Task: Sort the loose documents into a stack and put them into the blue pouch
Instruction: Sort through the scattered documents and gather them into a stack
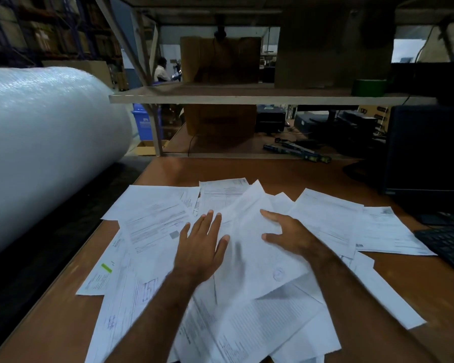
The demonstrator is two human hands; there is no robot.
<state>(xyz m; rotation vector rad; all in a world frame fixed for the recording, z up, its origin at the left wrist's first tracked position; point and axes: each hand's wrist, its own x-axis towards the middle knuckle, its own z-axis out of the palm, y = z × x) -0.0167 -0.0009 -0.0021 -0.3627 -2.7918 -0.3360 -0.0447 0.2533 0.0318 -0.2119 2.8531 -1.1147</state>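
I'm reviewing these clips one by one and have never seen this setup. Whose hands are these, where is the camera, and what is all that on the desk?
There is no machine here: a person works with bare hands, and the single picture comes from a wide-angle camera worn on the head, looking forward and down. That is why the arms enter from the bottom edge.

The left hand lies flat with spread fingers on the loose documents, which are scattered in overlapping layers across the brown desk. The right hand rests on a large sheet whose far corner is lifted. Whether it is gripped or only pressed, I cannot tell.

A big bubble-wrap roll sits to the left and a black keyboard at the right edge. No blue pouch is visible.
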